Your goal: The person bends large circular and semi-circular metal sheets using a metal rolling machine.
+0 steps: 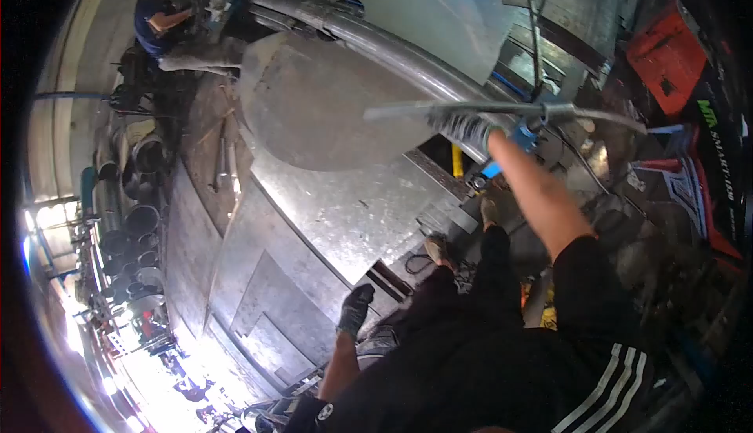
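My right hand (pixel 463 129), in a grey and dark striped glove, is raised over the sheet metal. Its fingers are closed around a long grey metal bar (pixel 510 108), whose left end is blurred. Below the bar lies a large round metal plate (pixel 314 103), partly over a bright rectangular sheet (pixel 337 205). My left hand (pixel 357 307), in a dark glove, hangs low by the sheet's near corner. Its fingers are curled in, and nothing shows in them. Close beside it is a dark rectangular metal piece (pixel 390 280).
A long steel pipe (pixel 376 45) runs behind the round plate. Another person (pixel 157 21) sits at the far left. Several pipes (pixel 141 221) are stacked at the left. Red and black equipment (pixel 671 60) stands at the right. A cable (pixel 580 158) trails beside my right arm.
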A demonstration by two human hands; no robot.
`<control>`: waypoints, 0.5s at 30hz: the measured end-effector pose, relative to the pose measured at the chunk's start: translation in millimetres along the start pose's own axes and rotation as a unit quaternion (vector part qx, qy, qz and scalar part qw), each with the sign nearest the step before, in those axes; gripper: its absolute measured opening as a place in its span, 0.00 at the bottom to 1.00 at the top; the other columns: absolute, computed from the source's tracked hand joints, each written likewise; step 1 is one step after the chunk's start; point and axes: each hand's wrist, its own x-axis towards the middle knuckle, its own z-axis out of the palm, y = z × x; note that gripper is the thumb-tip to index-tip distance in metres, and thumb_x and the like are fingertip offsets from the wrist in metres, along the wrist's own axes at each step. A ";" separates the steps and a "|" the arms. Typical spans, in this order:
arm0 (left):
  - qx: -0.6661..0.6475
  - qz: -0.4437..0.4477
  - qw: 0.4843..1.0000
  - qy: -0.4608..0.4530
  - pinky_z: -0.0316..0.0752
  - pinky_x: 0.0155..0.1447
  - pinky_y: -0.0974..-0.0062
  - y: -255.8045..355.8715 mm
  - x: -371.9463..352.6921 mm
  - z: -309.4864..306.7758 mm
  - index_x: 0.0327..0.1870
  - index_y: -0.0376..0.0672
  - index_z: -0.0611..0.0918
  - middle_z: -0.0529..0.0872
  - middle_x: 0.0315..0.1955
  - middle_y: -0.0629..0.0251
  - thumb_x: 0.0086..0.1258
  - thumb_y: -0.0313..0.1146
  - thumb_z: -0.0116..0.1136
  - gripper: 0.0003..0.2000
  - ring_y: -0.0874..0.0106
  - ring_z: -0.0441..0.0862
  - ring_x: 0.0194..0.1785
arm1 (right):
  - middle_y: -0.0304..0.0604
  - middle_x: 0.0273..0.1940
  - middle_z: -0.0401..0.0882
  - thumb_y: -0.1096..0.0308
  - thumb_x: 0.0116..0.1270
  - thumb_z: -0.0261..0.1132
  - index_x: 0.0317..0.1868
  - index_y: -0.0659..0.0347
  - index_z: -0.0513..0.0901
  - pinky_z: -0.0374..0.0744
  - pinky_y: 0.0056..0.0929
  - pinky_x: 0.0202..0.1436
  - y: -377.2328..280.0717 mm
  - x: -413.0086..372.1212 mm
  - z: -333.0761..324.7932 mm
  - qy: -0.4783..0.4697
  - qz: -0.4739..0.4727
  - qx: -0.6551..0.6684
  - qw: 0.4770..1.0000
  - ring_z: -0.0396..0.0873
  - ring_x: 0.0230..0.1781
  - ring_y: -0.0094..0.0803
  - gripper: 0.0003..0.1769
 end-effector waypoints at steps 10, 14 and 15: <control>0.146 -0.099 0.984 0.032 0.77 0.50 0.70 -38.5 -75.4 33.8 0.52 0.41 0.82 0.86 0.42 0.60 0.73 0.47 0.53 0.19 0.69 0.82 0.45 | 0.56 0.72 0.61 0.40 0.73 0.43 0.75 0.58 0.54 0.64 0.42 0.71 194.3 -64.5 -193.5 0.278 0.461 -0.042 0.842 0.60 0.72 0.53 0.40; 0.160 -0.115 0.979 -0.042 0.75 0.55 0.69 -42.6 -71.7 47.2 0.53 0.41 0.82 0.86 0.45 0.59 0.74 0.47 0.53 0.19 0.65 0.81 0.51 | 0.50 0.76 0.47 0.59 0.73 0.51 0.75 0.61 0.55 0.62 0.43 0.72 225.1 -196.3 -154.0 0.140 0.492 -0.156 0.845 0.57 0.73 0.47 0.34; 0.156 -0.112 0.980 -0.042 0.75 0.55 0.69 -39.5 -62.0 46.3 0.53 0.41 0.82 0.86 0.45 0.59 0.74 0.47 0.53 0.19 0.65 0.81 0.51 | 0.50 0.74 0.50 0.59 0.73 0.51 0.74 0.61 0.56 0.63 0.43 0.71 230.1 -232.4 -129.3 0.140 0.455 -0.219 0.852 0.59 0.71 0.47 0.32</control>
